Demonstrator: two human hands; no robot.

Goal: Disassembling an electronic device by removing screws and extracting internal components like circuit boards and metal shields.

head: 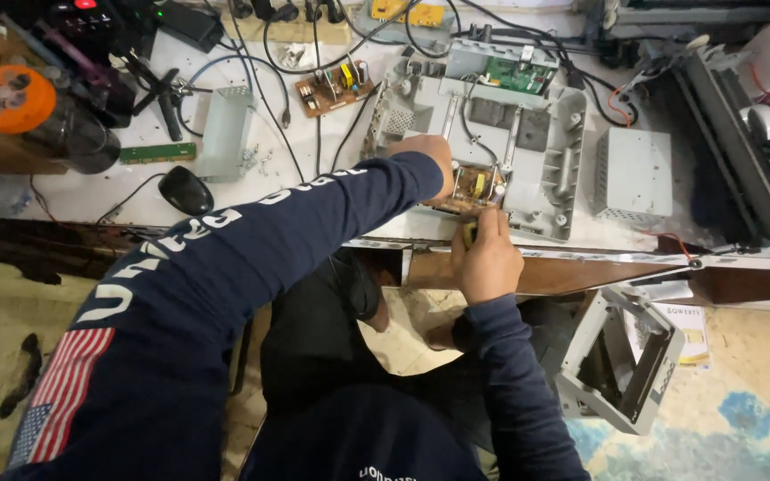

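A grey plastic printer chassis (pixel 541 134) lies open on the white workbench (pixel 91 191). A small brown circuit board (pixel 470 187) with yellow parts sits at its near edge. My left hand (pixel 430 153) reaches across and rests on that board's left end, steadying it. My right hand (pixel 485 254) is closed around a dark, yellow-tipped tool handle (pixel 470 233), pointed up at the board's near edge. A green circuit board (pixel 519 74) is mounted at the chassis's far side. Both arms wear dark blue sleeves.
A second brown board (pixel 336 87) and a metal bracket (pixel 223 132) lie at left, beside a black mouse (pixel 185 190) and an orange-lidded jar (pixel 33 111). A perforated metal box (pixel 633 174) stands right of the chassis. Cables cross the back. A grey housing part (pixel 621 361) lies on the floor.
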